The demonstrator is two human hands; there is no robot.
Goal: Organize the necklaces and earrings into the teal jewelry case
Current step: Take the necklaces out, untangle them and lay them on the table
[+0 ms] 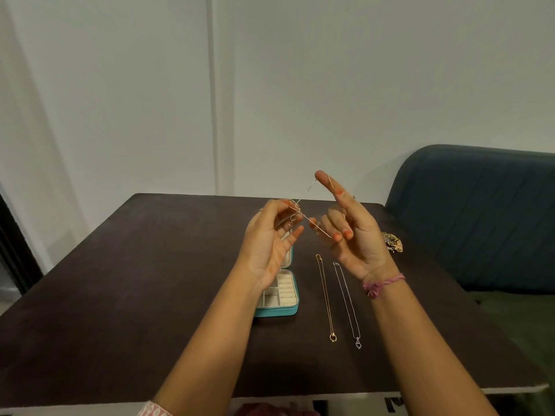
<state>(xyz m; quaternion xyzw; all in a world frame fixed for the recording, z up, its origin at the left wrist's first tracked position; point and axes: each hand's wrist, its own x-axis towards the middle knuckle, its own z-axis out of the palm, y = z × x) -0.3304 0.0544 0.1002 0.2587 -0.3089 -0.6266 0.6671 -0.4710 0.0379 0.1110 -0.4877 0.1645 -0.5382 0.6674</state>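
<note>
Necklace chain [306, 218] stretched in the air between my hands, above the open teal case [282, 298]. Left hand [270, 244] pinches the clasp end; right hand [351, 232] has it looped over the raised forefinger and pinched lower down. Risk: the thin chain knots or slips while lowering, landing on the desk [120, 280].
</note>
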